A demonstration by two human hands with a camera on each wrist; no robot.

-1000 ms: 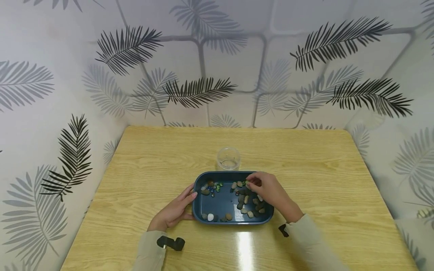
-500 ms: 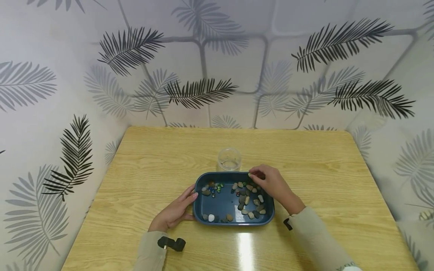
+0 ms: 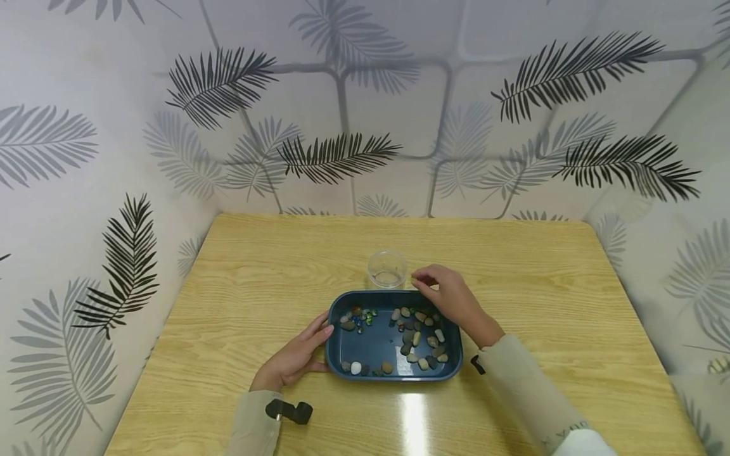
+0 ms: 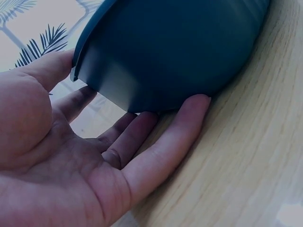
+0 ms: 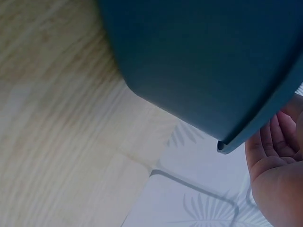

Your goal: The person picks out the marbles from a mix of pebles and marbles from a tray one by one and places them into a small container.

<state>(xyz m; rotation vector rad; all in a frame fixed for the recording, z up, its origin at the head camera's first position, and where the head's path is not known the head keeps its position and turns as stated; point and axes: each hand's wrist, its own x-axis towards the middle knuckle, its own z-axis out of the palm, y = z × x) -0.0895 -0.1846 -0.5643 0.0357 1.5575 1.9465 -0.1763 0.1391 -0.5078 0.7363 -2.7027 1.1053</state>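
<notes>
A blue plastic basin (image 3: 371, 347) stands on the table, with pebbles and shiny glass beads in groups inside it. My left hand (image 3: 293, 360) holds its left end, thumb at the rim; in the left wrist view the other fingers (image 4: 163, 149) lie against the outer wall, low down. My right hand (image 3: 450, 297) is above the basin's back rim, thumb and forefinger pinching a small green glass bead (image 3: 413, 282). Right beside those fingertips is a round clear plastic jar (image 3: 387, 269). The right wrist view shows the right hand partly hidden behind the basin's rim.
Grey, brown and tan pebbles (image 3: 431, 342) fill much of the basin's right side. Blue and green beads (image 3: 357, 318) lie at its back left, and a white pebble (image 3: 356, 368) near the front wall. The wooden table (image 3: 274, 266) meets leaf-patterned walls behind.
My right hand has risen from the beads at the basin's back right, carrying the green bead over the back rim towards the jar. The left hand has stayed on the basin.
</notes>
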